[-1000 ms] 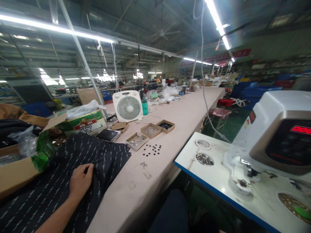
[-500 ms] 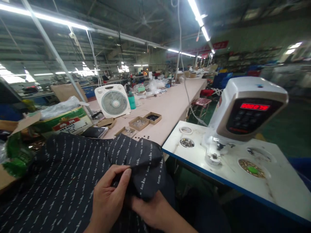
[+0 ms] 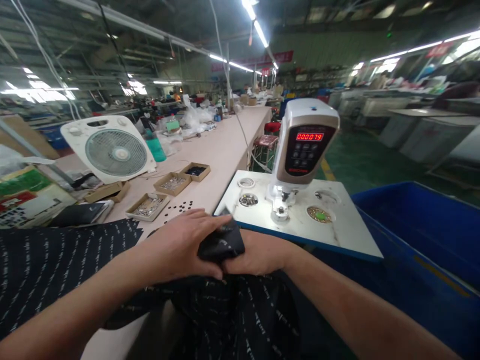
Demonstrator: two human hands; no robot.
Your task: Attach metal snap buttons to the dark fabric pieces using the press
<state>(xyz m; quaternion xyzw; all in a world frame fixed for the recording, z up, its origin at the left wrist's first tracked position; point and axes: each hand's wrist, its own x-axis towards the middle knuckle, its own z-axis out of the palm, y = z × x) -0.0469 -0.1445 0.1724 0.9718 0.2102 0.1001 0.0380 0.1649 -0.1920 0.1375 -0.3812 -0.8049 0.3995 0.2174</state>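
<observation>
Dark fabric (image 3: pixel 258 310) printed with rows of white lettering hangs from my hands, and more of it spreads over the table at the left. My left hand (image 3: pixel 180 245) grips a folded edge of this fabric from the left, thumb below and fingers on top. On the other side of the fold, my right hand (image 3: pixel 255 252) holds the same cloth, its fingertips partly hidden behind it. Just beyond both hands stands a white press machine (image 3: pixel 305 145) with a red digital display, its lower die (image 3: pixel 279 212) lit by a lamp.
The machine's white tabletop (image 3: pixel 240 212) has round wells of small metal parts. On the long table (image 3: pixel 225 155) are small parts boxes (image 3: pixel 148 206), scattered black snaps (image 3: pixel 180 206), a box fan (image 3: pixel 112 150) and a green bottle (image 3: pixel 155 147). A large blue bin (image 3: pixel 420 220) stands at right.
My view has turned right toward the machine. My left hand went from resting on the fabric to gripping it, my right hand joined, and both carried the folded edge toward the machine.
</observation>
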